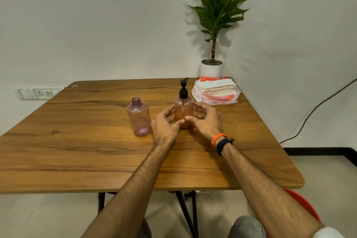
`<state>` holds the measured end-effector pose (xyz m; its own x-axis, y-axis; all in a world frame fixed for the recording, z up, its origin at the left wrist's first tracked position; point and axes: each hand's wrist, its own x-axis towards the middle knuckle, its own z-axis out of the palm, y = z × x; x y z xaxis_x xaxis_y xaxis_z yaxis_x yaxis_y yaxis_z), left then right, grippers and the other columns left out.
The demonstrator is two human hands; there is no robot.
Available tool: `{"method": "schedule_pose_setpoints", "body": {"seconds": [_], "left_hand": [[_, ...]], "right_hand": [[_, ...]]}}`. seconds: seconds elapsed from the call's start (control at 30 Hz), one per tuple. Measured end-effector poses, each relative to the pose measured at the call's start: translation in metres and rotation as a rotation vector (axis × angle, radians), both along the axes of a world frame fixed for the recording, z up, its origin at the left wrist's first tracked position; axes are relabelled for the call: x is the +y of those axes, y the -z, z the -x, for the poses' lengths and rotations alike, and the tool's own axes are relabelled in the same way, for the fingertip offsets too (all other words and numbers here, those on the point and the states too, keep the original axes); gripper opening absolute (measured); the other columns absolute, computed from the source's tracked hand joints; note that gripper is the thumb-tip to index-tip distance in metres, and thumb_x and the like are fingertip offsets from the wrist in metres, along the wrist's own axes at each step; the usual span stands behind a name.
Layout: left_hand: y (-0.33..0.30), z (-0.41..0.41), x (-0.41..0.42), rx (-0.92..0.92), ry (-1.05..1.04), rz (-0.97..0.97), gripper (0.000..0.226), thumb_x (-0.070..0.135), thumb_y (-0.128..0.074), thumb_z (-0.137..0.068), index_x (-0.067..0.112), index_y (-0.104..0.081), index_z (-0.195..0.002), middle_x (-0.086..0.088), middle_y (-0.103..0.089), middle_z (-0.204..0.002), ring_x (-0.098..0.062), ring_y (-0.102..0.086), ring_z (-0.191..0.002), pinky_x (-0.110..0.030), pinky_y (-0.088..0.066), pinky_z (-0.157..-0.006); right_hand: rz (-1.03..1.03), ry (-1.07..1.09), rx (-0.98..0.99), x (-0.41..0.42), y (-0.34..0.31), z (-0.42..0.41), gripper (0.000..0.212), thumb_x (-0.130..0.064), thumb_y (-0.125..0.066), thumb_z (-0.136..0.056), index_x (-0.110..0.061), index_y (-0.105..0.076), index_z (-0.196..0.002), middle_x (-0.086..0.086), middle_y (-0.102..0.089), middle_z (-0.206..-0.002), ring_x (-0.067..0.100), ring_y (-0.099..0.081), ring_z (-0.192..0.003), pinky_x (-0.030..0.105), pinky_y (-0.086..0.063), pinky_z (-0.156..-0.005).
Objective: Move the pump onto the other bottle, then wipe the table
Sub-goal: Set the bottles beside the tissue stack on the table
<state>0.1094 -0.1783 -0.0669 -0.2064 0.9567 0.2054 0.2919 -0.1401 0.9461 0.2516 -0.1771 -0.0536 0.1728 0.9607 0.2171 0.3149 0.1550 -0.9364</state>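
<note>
Wooden table (pixel 77 150), grained brown top with rounded corners, fills the middle of the frame. Both forearms reach in from the bottom edge toward centre. Left hand (pixel 166 125) and right hand (pixel 205 120) cup either side of the pump bottle (pixel 183 110), fingers loosely curled around it; firm grip or only touching, cannot tell. That bottle is translucent pink plastic, upright, with a black pump (pixel 183 88) on its neck. Just left of the hands stands the open bottle (pixel 139 118), same plastic, with a bare threaded neck. Stack of folded cloths (pixel 216 91) lies on plastic wrap, upper right of the table.
</note>
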Motion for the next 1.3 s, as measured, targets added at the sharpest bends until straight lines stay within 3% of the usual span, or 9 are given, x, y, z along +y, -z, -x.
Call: {"method": "schedule_pose_setpoints", "body": {"seconds": [0.1,0.33,0.5,0.6,0.77,0.87,1.0,1.13,1.3], "left_hand": [[-0.001,-0.003,0.017,-0.014,0.001,0.016,0.074,0.009,-0.087,-0.070,0.011,-0.055,-0.137,-0.006,-0.068,-0.127,-0.012,-0.069,-0.106,-0.037,-0.058,-0.093],[-0.001,-0.001,0.035,-0.037,0.012,0.016,0.076,0.003,-0.084,-0.071,0.010,-0.052,-0.140,-0.007,-0.067,-0.128,-0.011,-0.069,-0.108,-0.035,-0.057,-0.094],[-0.005,0.004,0.015,-0.027,-0.050,-0.034,0.073,0.009,-0.086,-0.071,0.009,-0.055,-0.137,-0.004,-0.066,-0.129,-0.001,-0.065,-0.102,0.000,-0.047,-0.074],[-0.010,0.013,-0.013,-0.027,-0.092,-0.086,0.051,0.012,-0.085,-0.073,0.015,-0.067,-0.120,0.003,-0.073,-0.113,0.014,-0.064,-0.084,-0.008,-0.054,-0.074],[-0.009,0.049,-0.062,-0.062,-0.207,-0.139,0.031,0.020,-0.086,-0.073,0.036,-0.065,-0.090,0.014,-0.073,-0.089,0.007,-0.069,-0.078,-0.016,-0.057,-0.071],[-0.006,0.080,-0.074,-0.069,-0.324,-0.118,0.034,0.019,-0.086,-0.071,0.033,-0.062,-0.091,0.014,-0.070,-0.089,0.000,-0.070,-0.082,-0.024,-0.058,-0.074],[-0.003,0.117,-0.078,0.023,-0.401,-0.033,0.038,0.013,-0.082,-0.075,0.022,-0.062,-0.106,0.007,-0.069,-0.106,-0.013,-0.068,-0.098,-0.039,-0.057,-0.090],[0.002,0.140,-0.078,0.074,-0.366,0.038,0.039,0.014,-0.081,-0.076,0.019,-0.064,-0.111,0.001,-0.069,-0.115,-0.013,-0.066,-0.102,-0.041,-0.056,-0.094],[0.002,0.145,-0.072,0.080,-0.325,0.060,0.042,0.015,-0.081,-0.077,0.017,-0.064,-0.115,0.001,-0.069,-0.115,-0.012,-0.066,-0.102,-0.031,-0.055,-0.089]], "right_hand": [[-0.001,0.025,0.026,0.016,0.002,0.003,0.060,-0.010,-0.084,-0.072,-0.017,-0.061,-0.127,0.000,-0.069,-0.119,-0.011,-0.059,-0.077,0.004,-0.048,-0.060],[0.006,0.027,0.021,0.036,0.000,0.006,0.061,-0.008,-0.085,-0.070,-0.014,-0.061,-0.125,0.002,-0.069,-0.117,-0.009,-0.062,-0.080,0.006,-0.050,-0.065],[-0.125,0.192,-0.067,0.016,-0.006,0.010,0.045,-0.022,-0.086,-0.069,-0.025,-0.066,-0.108,-0.014,-0.067,-0.102,-0.002,-0.065,-0.084,0.012,-0.052,-0.065],[-0.296,0.215,-0.079,-0.002,-0.015,0.019,0.031,-0.022,-0.082,-0.072,-0.026,-0.063,-0.096,-0.014,-0.066,-0.090,0.004,-0.065,-0.079,0.023,-0.057,-0.067],[-0.312,-0.006,-0.133,-0.020,-0.026,0.046,0.023,-0.022,-0.079,-0.076,-0.021,-0.066,-0.095,-0.011,-0.069,-0.084,0.002,-0.066,-0.075,0.017,-0.056,-0.069],[-0.243,-0.080,-0.180,-0.021,-0.025,0.067,0.033,-0.028,-0.080,-0.075,-0.019,-0.065,-0.103,-0.010,-0.068,-0.093,0.005,-0.066,-0.081,0.024,-0.058,-0.076],[-0.161,-0.129,-0.257,-0.014,-0.019,0.100,0.062,-0.045,-0.081,-0.070,-0.019,-0.058,-0.122,-0.007,-0.065,-0.115,0.007,-0.062,-0.096,0.028,-0.056,-0.085],[-0.088,-0.135,-0.311,-0.004,-0.013,0.133,0.083,-0.054,-0.083,-0.062,-0.022,-0.049,-0.130,-0.003,-0.058,-0.128,0.015,-0.056,-0.113,0.032,-0.049,-0.094],[-0.093,-0.042,-0.248,0.001,-0.007,0.149,0.072,-0.052,-0.086,-0.058,-0.027,-0.057,-0.119,-0.011,-0.066,-0.113,0.008,-0.058,-0.101,0.015,-0.042,-0.074]]}}
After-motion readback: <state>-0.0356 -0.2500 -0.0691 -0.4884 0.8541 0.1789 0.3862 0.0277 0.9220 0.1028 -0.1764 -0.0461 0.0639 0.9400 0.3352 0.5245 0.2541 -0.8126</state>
